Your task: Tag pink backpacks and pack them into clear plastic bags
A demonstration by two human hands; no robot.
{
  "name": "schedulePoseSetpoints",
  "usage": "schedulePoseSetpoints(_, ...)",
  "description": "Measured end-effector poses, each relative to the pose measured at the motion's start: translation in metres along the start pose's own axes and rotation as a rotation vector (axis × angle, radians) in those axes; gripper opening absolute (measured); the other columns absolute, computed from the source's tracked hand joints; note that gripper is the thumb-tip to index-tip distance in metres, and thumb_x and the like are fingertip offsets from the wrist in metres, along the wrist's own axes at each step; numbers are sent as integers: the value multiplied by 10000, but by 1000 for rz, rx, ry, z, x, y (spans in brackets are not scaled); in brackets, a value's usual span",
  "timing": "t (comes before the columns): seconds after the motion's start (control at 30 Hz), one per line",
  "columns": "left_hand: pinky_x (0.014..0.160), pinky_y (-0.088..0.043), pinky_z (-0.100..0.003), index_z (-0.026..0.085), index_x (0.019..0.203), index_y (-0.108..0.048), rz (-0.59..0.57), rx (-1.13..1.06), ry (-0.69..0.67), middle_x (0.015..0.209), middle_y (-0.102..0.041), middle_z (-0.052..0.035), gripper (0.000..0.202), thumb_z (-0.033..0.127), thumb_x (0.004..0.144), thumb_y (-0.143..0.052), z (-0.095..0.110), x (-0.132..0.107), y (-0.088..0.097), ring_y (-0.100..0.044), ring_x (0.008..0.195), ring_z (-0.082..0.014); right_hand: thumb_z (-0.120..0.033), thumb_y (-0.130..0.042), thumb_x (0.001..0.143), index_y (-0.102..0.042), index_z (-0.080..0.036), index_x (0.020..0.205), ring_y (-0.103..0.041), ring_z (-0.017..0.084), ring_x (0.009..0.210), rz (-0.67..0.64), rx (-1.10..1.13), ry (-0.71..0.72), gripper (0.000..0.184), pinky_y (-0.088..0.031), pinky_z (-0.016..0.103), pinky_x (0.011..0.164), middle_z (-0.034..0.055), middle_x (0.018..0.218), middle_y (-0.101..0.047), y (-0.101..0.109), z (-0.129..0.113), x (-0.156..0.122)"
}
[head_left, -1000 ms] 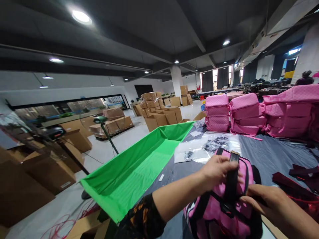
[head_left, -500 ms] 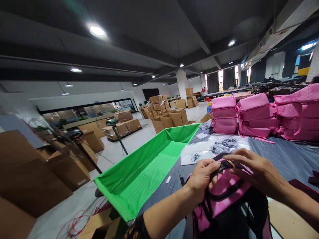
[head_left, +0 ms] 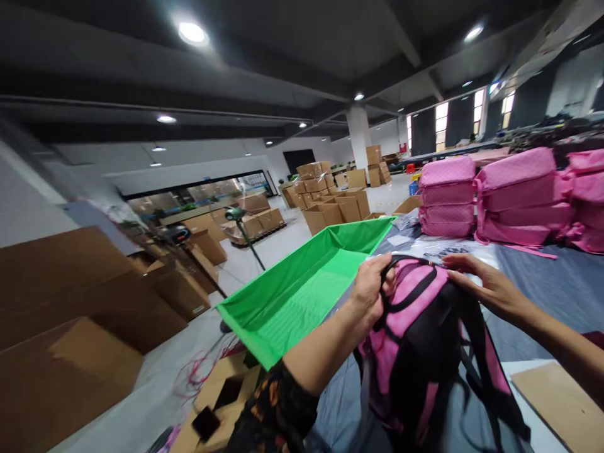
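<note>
On the grey table (head_left: 561,289), left hand (head_left: 370,290) still grips the backpack (head_left: 419,340) handle (bag now upright); right hand (head_left: 486,288) rests open

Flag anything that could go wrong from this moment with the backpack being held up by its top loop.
The left hand grips only the thin black top loop while the right hand just rests on the pink backpack, so it might swing or slip. Its loose black straps hang down and could snag the cardboard sheet. The green fabric trough lies close beside; a dropped bag could tip into it.
</note>
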State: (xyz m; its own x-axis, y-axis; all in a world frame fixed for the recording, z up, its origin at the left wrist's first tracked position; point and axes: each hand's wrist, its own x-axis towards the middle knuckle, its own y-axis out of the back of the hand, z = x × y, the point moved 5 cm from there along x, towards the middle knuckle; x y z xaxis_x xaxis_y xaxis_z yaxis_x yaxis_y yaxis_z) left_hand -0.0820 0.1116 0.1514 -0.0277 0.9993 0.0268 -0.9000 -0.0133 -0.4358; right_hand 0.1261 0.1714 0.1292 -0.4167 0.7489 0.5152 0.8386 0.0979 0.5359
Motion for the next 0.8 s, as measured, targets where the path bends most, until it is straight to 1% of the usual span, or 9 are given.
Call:
schedulePoseSetpoints(0.1, 359, -255, -143, 122, 727, -597, 39, 3, 79, 480, -477, 63, 303, 308, 965, -624, -6, 30, 0, -349, 331, -23, -663, -552, 938, -653, -270, 1263, -593, 299, 1279, 29, -116, 154, 520, -458, 503, 1114, 115, 1358, -645, -15, 0, -39)
schedulePoseSetpoints(0.2, 412, -378, -160, 125, 759, -591, 40, 52, 137, 549, -556, 28, 277, 240, 1008, -552, -18, 48, 6, -479, 382, -53, -576, -529, 989, -497, -264, 1479, -600, 269, 1305, -6, -117, 136, 582, -508, 461, 1091, 127, 1447, -604, -40, 20, -96)
schedulePoseSetpoints(0.27, 467, -447, -172, 128, 773, -589, 3, 61, 147, 596, -595, 15, 243, 251, 981, -614, -23, 46, 8, -533, 433, -63, -543, -548, 990, -522, -255, 1457, -645, 258, 1249, 16, -108, 32, 549, -535, 436, 1063, 124, 1395, -650, -51, 41, -139)
schedulePoseSetpoints(0.4, 519, -497, -177, 141, 884, -602, 16, 178, 99, 657, -672, -2, 276, 253, 790, -836, -20, 24, 11, -595, 519, -83, -543, -507, 991, -712, -230, 1122, -742, 265, 1028, 70, -78, -334, 396, -605, 401, 929, 104, 1107, -773, -67, 77, -235)
schedulePoseSetpoints(0.43, 502, -481, -166, 158, 966, -604, 37, 213, 44, 653, -680, 13, 358, 229, 738, -871, -15, 20, 11, -583, 508, -79, -533, -476, 999, -719, -235, 1068, -753, 265, 974, 60, -75, -417, 391, -618, 390, 879, 95, 1047, -783, -72, 82, -261)
schedulePoseSetpoints(0.5, 383, -332, -139, 185, 1094, -624, -1, 313, -29, 499, -557, 94, 456, 271, 723, -876, -5, 17, 7, -423, 375, -50, -501, -435, 1004, -724, -274, 966, -762, 256, 870, 2, -91, -526, 370, -625, 367, 788, 55, 931, -787, -83, 87, -311)
schedulePoseSetpoints(0.57, 338, -204, -146, 179, 1102, -680, -79, 382, -31, 404, -402, 132, 403, 309, 754, -834, 2, 16, -3, -280, 310, -32, -478, -440, 993, -720, -315, 869, -757, 254, 778, -37, -129, -594, 347, -615, 360, 717, 21, 833, -776, -88, 89, -357)
schedulePoseSetpoints(0.7, 348, -176, -163, 196, 932, -765, -86, 386, -10, 353, -302, 127, 224, 300, 736, -797, 10, 7, -8, -209, 284, -11, -567, -466, 940, -710, -301, 770, -762, 324, 711, 107, -242, -773, 400, -612, 428, 632, 42, 760, -780, -54, 102, -435)
schedulePoseSetpoints(0.8, 387, -246, -194, 274, 969, -796, -10, 497, -78, 299, -293, 119, 335, 418, 671, -845, 14, 2, 8, -219, 278, -24, -720, -451, 881, -694, -269, 715, -746, 319, 622, 295, -338, -904, 539, -596, 419, 571, 60, 695, -767, -13, 122, -474)
